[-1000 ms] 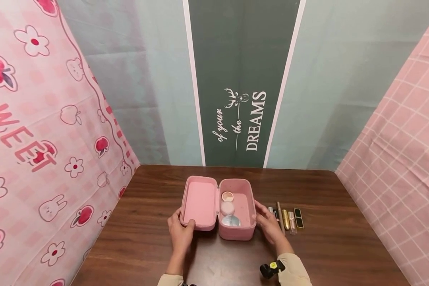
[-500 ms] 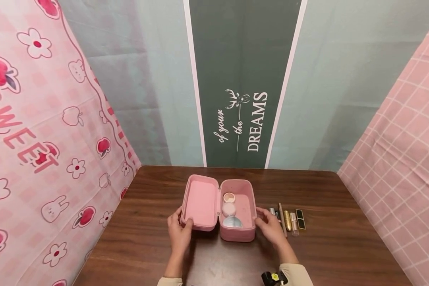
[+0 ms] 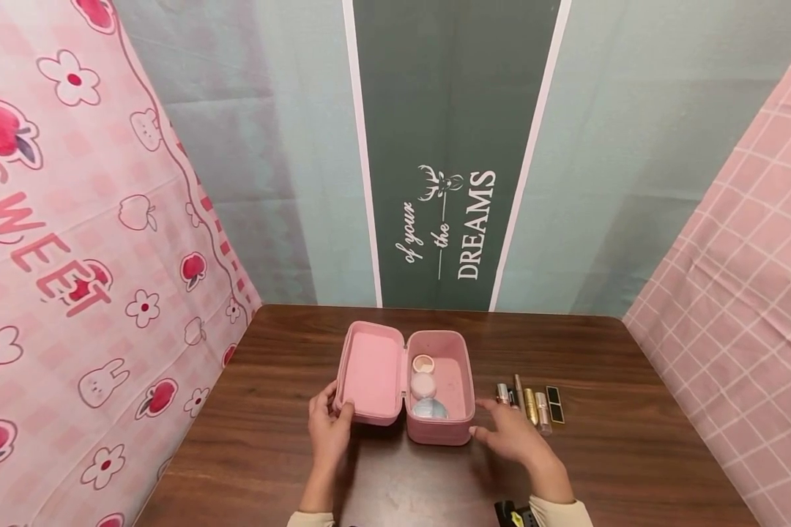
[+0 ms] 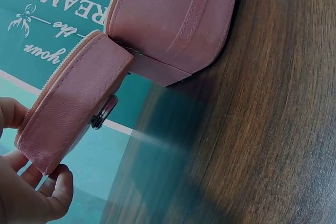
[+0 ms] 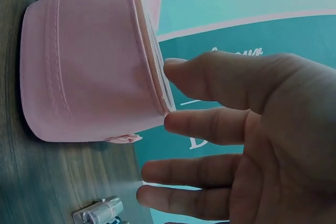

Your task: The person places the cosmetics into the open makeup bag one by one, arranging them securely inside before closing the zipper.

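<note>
A pink zippered makeup case stands on the table with its lid folded out to the left. My left hand holds the lid's outer near corner, thumb on the rim and fingers beneath, as the left wrist view shows; the lid tilts up off the table. Inside the case, along its left side, lie a small round compact, a pale pink round container and a silvery-blue round item. My right hand is beside the case's right wall, its fingers extended and holding nothing.
Right of the case lie several cosmetics: a silver-capped tube, a slim brown stick, a gold tube, a pinkish clear-ended tube and a black-and-gold rectangular item. Fabric hangs behind the wooden table and on both sides.
My right hand has let go of the case's right side and moved slightly right and nearer to me, its fingers extended. The left hand keeps hold of the lid.
</note>
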The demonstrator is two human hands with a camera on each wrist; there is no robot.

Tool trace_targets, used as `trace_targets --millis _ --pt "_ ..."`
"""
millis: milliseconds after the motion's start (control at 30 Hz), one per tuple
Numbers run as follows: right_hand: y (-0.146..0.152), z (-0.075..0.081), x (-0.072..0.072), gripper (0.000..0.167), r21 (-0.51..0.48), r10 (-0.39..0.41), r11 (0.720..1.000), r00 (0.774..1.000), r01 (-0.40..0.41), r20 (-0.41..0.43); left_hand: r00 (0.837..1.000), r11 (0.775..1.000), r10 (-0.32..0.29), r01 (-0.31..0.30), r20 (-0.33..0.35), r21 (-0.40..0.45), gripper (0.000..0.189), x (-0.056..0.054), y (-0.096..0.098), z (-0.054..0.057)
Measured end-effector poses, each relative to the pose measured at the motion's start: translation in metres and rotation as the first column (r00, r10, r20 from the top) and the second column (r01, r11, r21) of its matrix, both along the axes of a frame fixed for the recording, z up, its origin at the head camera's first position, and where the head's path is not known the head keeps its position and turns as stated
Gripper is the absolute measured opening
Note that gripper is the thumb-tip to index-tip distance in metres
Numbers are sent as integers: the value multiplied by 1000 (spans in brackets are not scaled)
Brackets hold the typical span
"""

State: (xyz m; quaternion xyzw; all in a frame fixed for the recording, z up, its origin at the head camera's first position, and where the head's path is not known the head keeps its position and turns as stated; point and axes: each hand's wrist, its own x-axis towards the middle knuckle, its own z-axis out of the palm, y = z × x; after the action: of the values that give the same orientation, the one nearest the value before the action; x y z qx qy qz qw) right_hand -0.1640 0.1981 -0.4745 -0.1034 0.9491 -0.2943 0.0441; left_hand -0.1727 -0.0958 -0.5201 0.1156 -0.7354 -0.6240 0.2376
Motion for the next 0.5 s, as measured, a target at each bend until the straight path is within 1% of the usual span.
trace_targets --millis 133,233,433,500 --pt "-1 0 2 50 4 -3 1000 1000 3 13 1000 1000 4 -4 -2 -5 41 0 0 0" --pt "0 -2 2 46 12 -3 1000 1000 3 3 1000 1000 8 -8 -4 -17 41 0 -1 1" --pt "9 -9 3 37 31 -23 999 999 24 -41 1000 999 2 -2 -4 -34 41 -2 0 3" --pt "13 -14 5 35 53 -29 998 997 33 -76 1000 1000 4 -4 -10 -31 41 -2 0 3"
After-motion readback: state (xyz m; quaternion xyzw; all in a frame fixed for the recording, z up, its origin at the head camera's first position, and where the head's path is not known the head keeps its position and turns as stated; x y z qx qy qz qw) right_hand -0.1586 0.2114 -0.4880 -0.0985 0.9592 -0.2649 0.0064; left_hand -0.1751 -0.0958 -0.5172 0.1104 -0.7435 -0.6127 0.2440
